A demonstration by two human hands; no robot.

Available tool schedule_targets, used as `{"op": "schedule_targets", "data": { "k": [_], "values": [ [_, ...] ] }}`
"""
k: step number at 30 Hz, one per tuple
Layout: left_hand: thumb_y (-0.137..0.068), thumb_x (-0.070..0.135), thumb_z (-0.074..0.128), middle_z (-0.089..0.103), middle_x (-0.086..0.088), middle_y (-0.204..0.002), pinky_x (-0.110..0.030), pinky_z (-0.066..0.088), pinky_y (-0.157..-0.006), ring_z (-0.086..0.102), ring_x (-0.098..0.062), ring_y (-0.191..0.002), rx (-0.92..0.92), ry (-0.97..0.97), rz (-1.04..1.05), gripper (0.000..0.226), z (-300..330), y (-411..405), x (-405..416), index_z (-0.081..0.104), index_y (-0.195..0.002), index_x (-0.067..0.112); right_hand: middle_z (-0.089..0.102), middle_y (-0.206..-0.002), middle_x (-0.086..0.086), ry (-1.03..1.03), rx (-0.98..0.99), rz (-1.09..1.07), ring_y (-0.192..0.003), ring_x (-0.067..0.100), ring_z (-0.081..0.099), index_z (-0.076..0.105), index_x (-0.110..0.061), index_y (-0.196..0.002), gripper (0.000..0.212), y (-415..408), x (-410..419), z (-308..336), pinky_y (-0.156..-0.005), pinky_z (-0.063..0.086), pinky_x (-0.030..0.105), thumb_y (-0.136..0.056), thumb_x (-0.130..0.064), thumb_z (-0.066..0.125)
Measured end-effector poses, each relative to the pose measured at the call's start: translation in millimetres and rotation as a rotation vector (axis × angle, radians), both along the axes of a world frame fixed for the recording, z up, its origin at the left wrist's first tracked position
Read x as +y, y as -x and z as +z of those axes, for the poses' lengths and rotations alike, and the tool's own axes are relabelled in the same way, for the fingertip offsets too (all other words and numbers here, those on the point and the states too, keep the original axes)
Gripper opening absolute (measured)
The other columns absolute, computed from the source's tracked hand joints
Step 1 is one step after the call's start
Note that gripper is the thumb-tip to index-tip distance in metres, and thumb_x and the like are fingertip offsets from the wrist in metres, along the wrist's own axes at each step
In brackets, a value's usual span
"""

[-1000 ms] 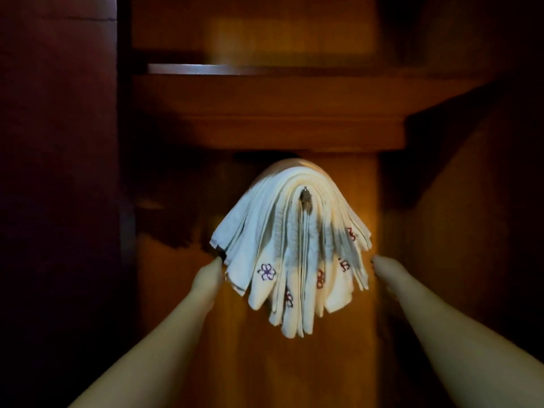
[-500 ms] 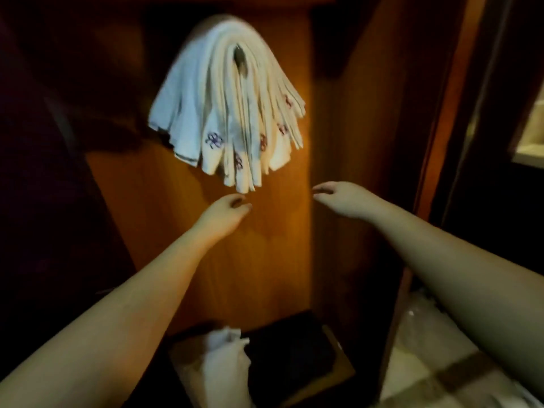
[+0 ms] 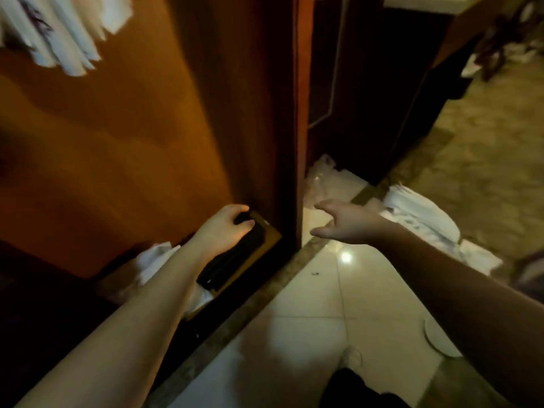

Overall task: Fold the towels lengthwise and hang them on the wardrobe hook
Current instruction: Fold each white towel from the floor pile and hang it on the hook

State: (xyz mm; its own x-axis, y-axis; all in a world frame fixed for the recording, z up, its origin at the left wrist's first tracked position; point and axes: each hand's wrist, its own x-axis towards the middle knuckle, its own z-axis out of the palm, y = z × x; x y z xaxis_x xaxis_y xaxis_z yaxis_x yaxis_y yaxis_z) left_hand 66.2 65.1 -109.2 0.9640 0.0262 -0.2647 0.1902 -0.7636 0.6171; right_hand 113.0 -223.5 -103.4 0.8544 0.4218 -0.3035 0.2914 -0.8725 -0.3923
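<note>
Wardrobe panel [image 3: 123, 136]: hung towels [image 3: 56, 33] at its upper left, well above both hands. White towel pile [image 3: 421, 219] on floor right of panel, just beyond right hand [image 3: 347, 223], fingers spread, empty. Left hand [image 3: 225, 231] at panel's foot, fingers loosely curled, holding nothing.

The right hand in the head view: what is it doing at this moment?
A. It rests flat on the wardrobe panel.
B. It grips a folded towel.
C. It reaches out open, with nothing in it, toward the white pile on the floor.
C: the right hand has spread fingers and holds nothing, stretched toward the white towel pile on the floor.
</note>
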Motion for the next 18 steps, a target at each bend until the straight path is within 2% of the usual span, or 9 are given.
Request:
{"op": "schedule_targets", "data": {
  "k": [4,9,12,15,17,18],
  "values": [
    [-0.1,0.043,0.056,0.044,0.001,-0.152,-0.026,0.036,-0.097,0.046,-0.017,-0.134,0.082,-0.049,-0.099,0.052,-40,-24,-68,0.044,-0.148,0.026,0.04,-0.16,0.002,0.011,0.063,-0.137,-0.145,0.022,0.039,0.038,-0.021,-0.154,0.08,5,-76,-54,-0.117,0.031,0.037,-0.09,-0.061,0.063],
    [-0.097,0.047,0.057,0.04,0.001,-0.154,-0.028,0.036,-0.102,0.044,-0.018,-0.136,0.177,-0.127,-0.211,0.057,-83,-84,-164,0.044,-0.148,0.025,0.039,-0.16,0.0,0.015,0.214,-0.313,-0.145,0.021,0.038,0.038,-0.023,-0.154,0.078,-12,-179,-119,-0.118,0.031,0.038,-0.091,-0.061,0.062],
    [-0.096,0.05,0.057,0.041,0.005,-0.154,-0.029,0.037,-0.095,0.045,-0.016,-0.135,0.225,-0.102,-0.227,0.056,-105,-117,-221,0.045,-0.147,0.031,0.041,-0.158,0.002,0.02,0.272,-0.41,-0.143,0.023,0.04,0.041,-0.02,-0.153,0.075,-26,-242,-148,-0.115,0.031,0.035,-0.092,-0.058,0.063],
    [-0.096,0.049,0.057,0.041,0.007,-0.154,-0.027,0.036,-0.094,0.045,-0.017,-0.136,0.264,-0.083,-0.272,0.056,-126,-149,-280,0.045,-0.147,0.031,0.043,-0.157,0.005,0.039,0.322,-0.463,-0.142,0.024,0.042,0.043,-0.017,-0.152,0.074,-42,-304,-169,-0.114,0.035,0.036,-0.093,-0.056,0.061],
    [-0.096,0.048,0.056,0.043,0.005,-0.151,-0.026,0.038,-0.088,0.051,-0.016,-0.126,0.29,-0.078,-0.289,0.054,-138,-170,-315,0.045,-0.146,0.032,0.044,-0.156,0.005,0.05,0.353,-0.501,-0.141,0.024,0.043,0.044,-0.017,-0.151,0.072,-53,-341,-181,-0.114,0.036,0.037,-0.093,-0.056,0.06],
    [-0.096,0.048,0.056,0.046,0.004,-0.149,-0.025,0.04,-0.083,0.056,-0.013,-0.115,0.304,-0.079,-0.292,0.053,-144,-180,-331,0.046,-0.145,0.033,0.044,-0.156,0.005,0.067,0.368,-0.514,-0.141,0.024,0.043,0.043,-0.018,-0.151,0.071,-58,-357,-186,-0.114,0.036,0.037,-0.094,-0.056,0.059]
  ]
}}
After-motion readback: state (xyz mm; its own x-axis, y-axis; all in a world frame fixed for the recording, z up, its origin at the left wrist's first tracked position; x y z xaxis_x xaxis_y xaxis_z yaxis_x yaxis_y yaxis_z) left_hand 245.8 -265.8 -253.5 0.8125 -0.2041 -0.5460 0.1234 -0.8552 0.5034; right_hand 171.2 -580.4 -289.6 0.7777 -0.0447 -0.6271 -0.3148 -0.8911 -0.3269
